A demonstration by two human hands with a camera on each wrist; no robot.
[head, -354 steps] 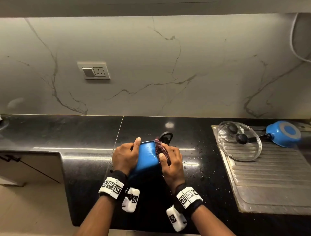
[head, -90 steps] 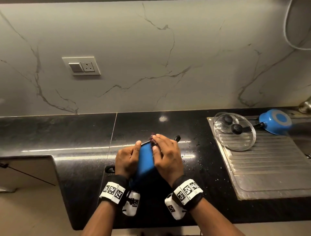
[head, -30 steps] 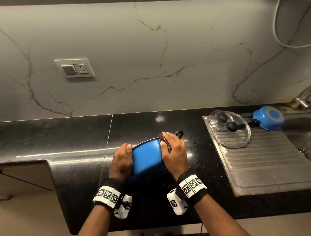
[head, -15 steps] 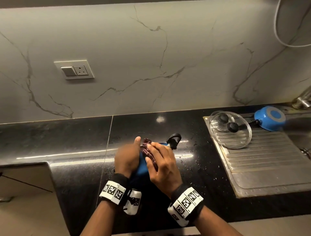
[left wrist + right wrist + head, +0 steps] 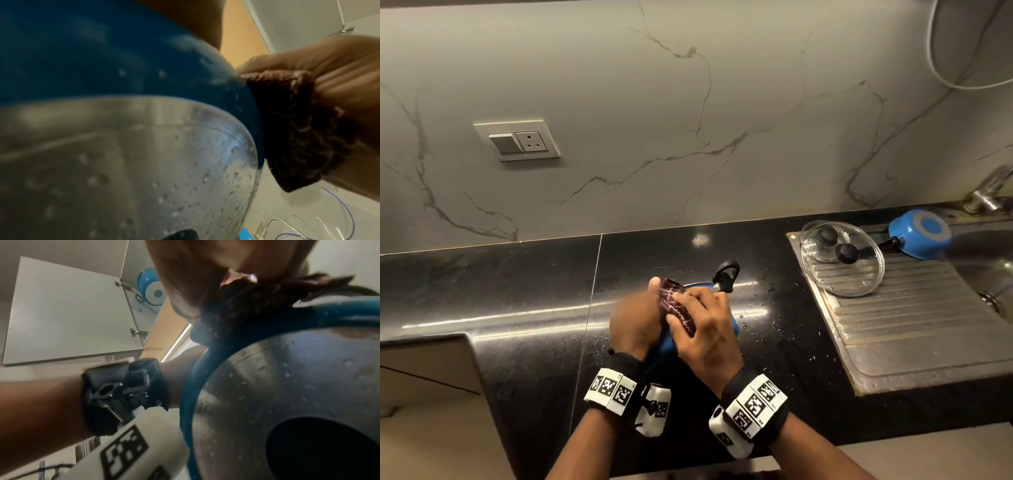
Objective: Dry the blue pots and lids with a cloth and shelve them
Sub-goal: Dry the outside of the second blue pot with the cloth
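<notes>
Both hands hold a blue pot [image 5: 733, 327] tilted on its side over the black counter, its black loop handle [image 5: 726, 275] pointing away. My left hand [image 5: 635, 322], blurred, grips the pot's left side with the thumb up. My right hand [image 5: 705, 329] presses a dark maroon cloth [image 5: 677, 308] against the pot's upper wall, next to the left thumb. The left wrist view shows the blue wall [image 5: 102, 56], the wet metal base [image 5: 123, 162] and the cloth [image 5: 298, 129]. In the right wrist view the cloth [image 5: 246, 305] lies over the blue edge [image 5: 339, 309].
On the steel drainboard [image 5: 911, 325] at the right lie glass lids [image 5: 842, 257] and an upturned small blue pot [image 5: 921, 233]. A tap [image 5: 989, 192] stands behind it. Water drops dot the counter. Overhead, an open cabinet door [image 5: 72, 313] shows another blue pot [image 5: 151, 287] on the shelf.
Since a second ago my right hand has slid the cloth left across the pot, up to the left thumb. The pot has turned and shows less of its blue wall.
</notes>
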